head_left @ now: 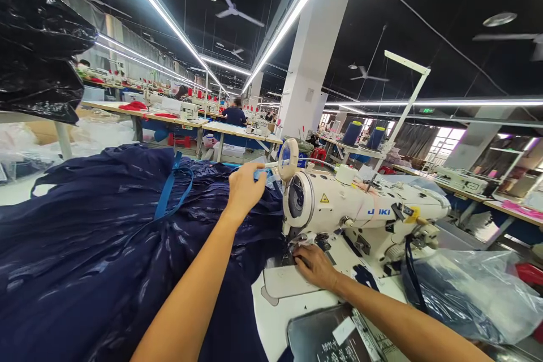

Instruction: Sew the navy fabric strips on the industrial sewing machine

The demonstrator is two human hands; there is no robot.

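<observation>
My left hand is raised over the fabric, its fingers bent round a white rod. The rod runs to a round, cream-rimmed disc at the head of a white sewing machine. Low by the needle and presser foot, my right hand rests on the machine bed with its fingers curled. What those fingertips pinch, if anything, is hidden. A big heap of navy fabric spreads left of the machine and reaches the needle area. Across it lies a blue strap.
In front of the machine lies a dark panel with white markings. A clear plastic bag with dark contents sits at right. Black plastic bulges at upper left. A person in dark clothing sits among farther sewing tables.
</observation>
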